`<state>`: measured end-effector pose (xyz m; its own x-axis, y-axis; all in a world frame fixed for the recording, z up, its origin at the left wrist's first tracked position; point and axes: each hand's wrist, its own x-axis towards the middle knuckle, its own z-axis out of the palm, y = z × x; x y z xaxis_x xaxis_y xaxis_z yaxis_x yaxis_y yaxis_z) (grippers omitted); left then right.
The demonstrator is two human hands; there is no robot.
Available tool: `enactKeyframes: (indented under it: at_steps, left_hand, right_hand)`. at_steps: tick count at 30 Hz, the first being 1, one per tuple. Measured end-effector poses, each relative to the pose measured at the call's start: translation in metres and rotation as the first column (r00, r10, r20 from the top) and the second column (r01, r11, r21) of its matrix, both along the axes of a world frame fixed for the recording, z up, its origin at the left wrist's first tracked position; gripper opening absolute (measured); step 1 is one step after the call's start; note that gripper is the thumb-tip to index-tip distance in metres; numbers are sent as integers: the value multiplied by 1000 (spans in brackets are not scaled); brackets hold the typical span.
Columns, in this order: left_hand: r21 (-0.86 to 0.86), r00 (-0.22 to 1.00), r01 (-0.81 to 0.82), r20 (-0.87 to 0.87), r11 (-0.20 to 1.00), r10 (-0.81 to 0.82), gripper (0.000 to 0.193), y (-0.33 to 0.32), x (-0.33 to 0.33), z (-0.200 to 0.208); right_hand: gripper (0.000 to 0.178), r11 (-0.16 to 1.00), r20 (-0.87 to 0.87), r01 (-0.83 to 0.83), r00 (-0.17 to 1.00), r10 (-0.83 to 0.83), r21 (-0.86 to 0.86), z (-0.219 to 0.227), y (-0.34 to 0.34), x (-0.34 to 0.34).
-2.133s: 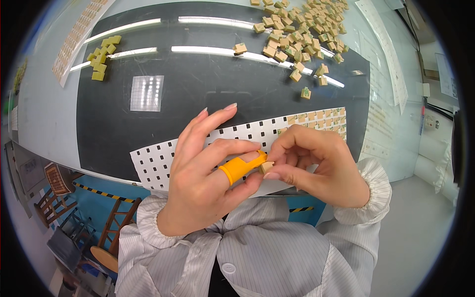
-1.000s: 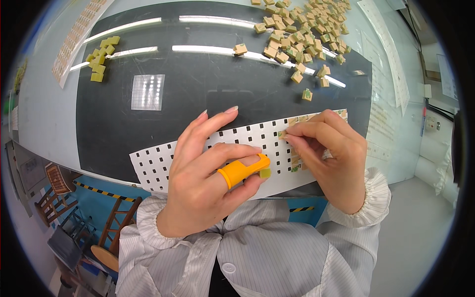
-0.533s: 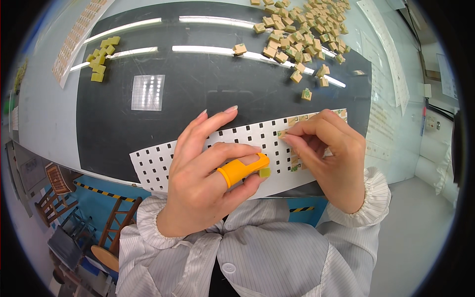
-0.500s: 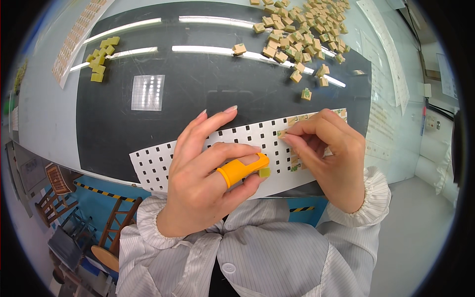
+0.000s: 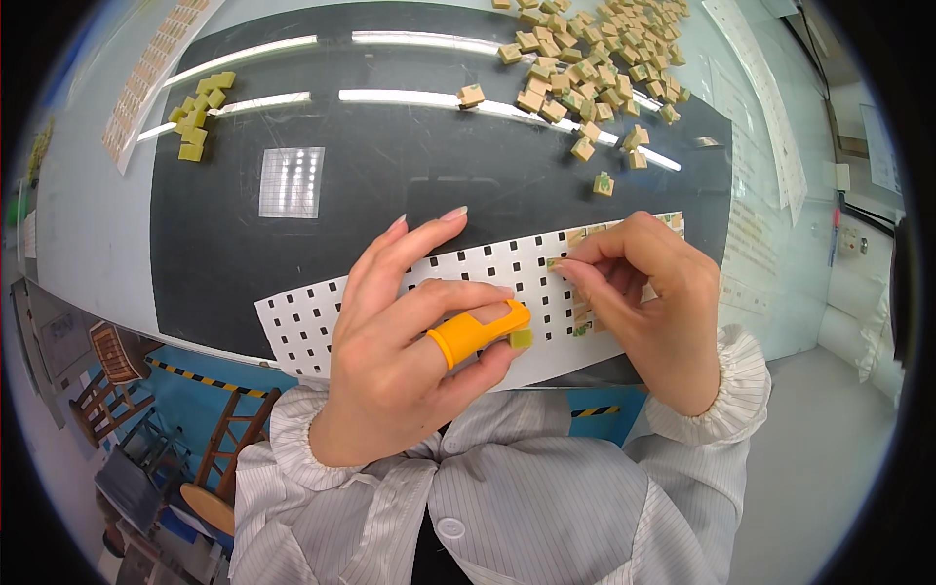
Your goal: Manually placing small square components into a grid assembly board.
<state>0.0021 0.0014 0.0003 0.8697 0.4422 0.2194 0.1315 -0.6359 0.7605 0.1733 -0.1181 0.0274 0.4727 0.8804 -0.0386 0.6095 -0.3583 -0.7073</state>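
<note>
Tan pieces [image 5: 577, 237] only sit on this white sheet's [image 5: 585, 359] right end, loads of bare black squares [image 5: 516, 266] left; right hand [image 5: 668, 292] pinches a small piece [image 5: 554, 264] there, left hand [image 5: 385, 361] pinches a green block [image 5: 522, 338], upper fingers spread

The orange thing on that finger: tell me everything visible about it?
The orange sleeve looks like smooth, hard plastic. A ring circles the index finger of the left hand; past it, a window bares skin, and the sleeve narrows to a tip. It slants slightly upward to the right in view, over the white sheet. A yellow-green block seems pinched between its tip and the thumb.
</note>
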Motion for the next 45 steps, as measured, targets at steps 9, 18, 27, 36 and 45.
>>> enactKeyframes:
  at_steps: [9, 18, 27, 36, 45]
  left_hand:
    - [4, 1000, 0, 3, 1000, 0, 25, 0, 0, -1]
    - [2, 1000, -2, 19, 1000, 2, 24, -1, 0, -2]
    - [20, 999, -6, 35, 1000, 5, 19, 0, 1, -2]
    - [2, 1000, -8, 25, 1000, 8, 23, -1, 0, -3]
    - [5, 1000, -9, 22, 1000, 9, 24, -1, 0, -3]
  right_hand:
    - [9, 952, -824, -103, 532, -193, -290, 28, 8, 15]
    - [11, 909, -866, -173, 412, -283, -380, 21, 9, 9]
    - [12, 921, -860, -106, 412, -302, -374, 24, 11, 4]
    - [10, 926, -872, -124, 400, -282, -356, 21, 8, 5]
    - [11, 922, -867, -117, 401, -295, -368, 22, 9, 4]
